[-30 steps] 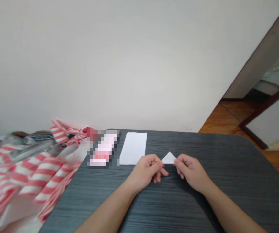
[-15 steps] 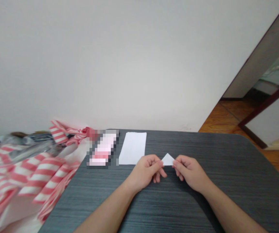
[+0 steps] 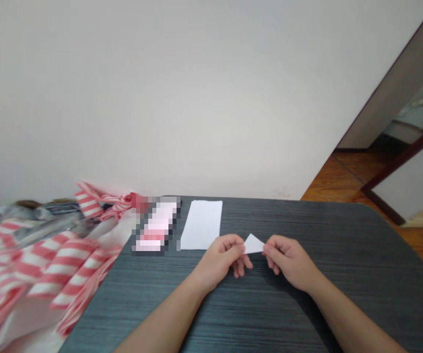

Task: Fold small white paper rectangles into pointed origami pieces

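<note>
A small white folded paper triangle (image 3: pixel 253 243) is held just above the dark grey table (image 3: pixel 344 255). My left hand (image 3: pixel 223 260) pinches its left corner between thumb and forefinger. My right hand (image 3: pixel 288 261) pinches its right corner the same way. Both hands are curled, knuckles up, near the middle of the table. The triangle's peak leans to the left.
A white rectangular paper sheet (image 3: pixel 201 224) lies flat behind my left hand. A blurred pink object (image 3: pixel 156 226) sits left of it. Red-and-white striped cloth (image 3: pixel 49 264) is piled off the table's left edge. A wall stands behind; wooden floor (image 3: pixel 344 181) and a doorway lie to the right.
The paper triangle has tilted, its peak shifting left and sitting lower between my fingers. Both hands stayed almost in place.
</note>
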Action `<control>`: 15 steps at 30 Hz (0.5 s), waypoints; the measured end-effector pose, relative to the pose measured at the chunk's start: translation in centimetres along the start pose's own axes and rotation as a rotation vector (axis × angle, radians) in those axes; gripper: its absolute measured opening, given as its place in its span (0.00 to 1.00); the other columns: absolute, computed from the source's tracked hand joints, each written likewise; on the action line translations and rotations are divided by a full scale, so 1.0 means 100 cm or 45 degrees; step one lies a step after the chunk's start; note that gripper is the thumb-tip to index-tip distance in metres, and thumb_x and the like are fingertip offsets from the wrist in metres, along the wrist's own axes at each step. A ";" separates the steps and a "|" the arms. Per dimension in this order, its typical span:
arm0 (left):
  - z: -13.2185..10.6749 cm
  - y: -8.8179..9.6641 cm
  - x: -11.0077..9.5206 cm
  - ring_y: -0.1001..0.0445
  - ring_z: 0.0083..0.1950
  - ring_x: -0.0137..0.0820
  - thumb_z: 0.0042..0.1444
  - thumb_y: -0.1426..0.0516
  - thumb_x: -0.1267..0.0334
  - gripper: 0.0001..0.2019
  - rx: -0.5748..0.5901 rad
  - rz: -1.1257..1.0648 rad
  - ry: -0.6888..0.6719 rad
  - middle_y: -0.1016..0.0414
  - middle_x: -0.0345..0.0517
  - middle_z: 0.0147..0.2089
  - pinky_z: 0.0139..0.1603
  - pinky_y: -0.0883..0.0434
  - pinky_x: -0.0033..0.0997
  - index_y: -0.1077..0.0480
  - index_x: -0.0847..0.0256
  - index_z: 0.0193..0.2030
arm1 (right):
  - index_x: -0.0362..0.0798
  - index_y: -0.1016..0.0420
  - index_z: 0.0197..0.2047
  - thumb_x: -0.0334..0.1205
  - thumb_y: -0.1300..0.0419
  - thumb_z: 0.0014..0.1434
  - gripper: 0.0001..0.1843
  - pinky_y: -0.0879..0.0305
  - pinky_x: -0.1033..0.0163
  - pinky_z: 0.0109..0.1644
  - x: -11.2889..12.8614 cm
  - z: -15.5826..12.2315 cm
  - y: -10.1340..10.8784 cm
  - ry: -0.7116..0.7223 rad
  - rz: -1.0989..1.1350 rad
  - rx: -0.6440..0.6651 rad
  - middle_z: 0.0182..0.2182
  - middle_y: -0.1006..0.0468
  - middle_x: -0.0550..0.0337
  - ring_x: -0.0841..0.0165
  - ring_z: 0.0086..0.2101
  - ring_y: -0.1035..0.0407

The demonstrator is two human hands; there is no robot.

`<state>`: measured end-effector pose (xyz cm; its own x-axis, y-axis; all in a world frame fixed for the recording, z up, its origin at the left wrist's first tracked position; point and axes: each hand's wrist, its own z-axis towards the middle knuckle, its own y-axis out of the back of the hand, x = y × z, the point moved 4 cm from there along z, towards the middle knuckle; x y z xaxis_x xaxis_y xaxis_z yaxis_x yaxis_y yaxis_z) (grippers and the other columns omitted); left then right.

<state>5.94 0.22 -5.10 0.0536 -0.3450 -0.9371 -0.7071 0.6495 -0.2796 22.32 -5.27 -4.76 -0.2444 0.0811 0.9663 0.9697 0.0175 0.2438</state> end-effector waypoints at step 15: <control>0.002 0.001 0.004 0.32 0.19 0.22 0.58 0.44 0.52 0.15 -0.044 0.154 0.017 0.23 0.45 0.28 0.21 0.36 0.22 0.34 0.64 0.34 | 0.46 0.31 0.31 0.44 0.43 0.61 0.11 0.42 0.70 0.24 -0.002 0.003 -0.013 0.037 0.073 0.105 0.23 0.29 0.65 0.76 0.19 0.38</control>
<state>6.00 0.29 -5.52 -0.0429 -0.2746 -0.9606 -0.7320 0.6630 -0.1568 21.12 -5.01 -5.27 -0.1874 0.0551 0.9807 0.9787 0.0960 0.1816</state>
